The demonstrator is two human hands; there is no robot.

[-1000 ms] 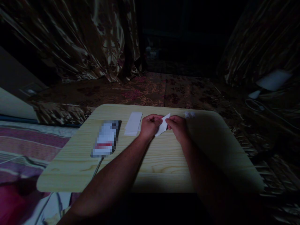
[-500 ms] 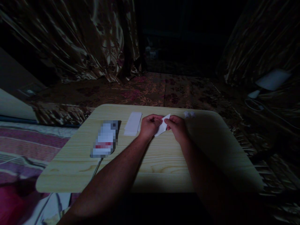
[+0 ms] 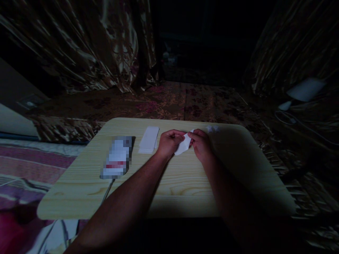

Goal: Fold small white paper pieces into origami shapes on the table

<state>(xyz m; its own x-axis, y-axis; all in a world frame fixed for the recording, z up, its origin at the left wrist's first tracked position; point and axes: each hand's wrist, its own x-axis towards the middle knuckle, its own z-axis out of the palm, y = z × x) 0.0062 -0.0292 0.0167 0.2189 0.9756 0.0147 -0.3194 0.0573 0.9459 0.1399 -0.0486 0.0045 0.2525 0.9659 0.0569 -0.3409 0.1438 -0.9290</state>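
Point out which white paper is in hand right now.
The folded piece, pinched between left hand and right hand. The flat stack and small scraps lie untouched on the table.

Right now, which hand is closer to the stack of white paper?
Left. The left hand sits just right of the paper stack, close beside it; the right hand is farther right, beyond the small folded paper both hands pinch.

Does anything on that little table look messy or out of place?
Little stands out. The left hand and right hand pinch a white paper over the table. The paper stack lies neat; only a few small white scraps lie loose near the far edge.
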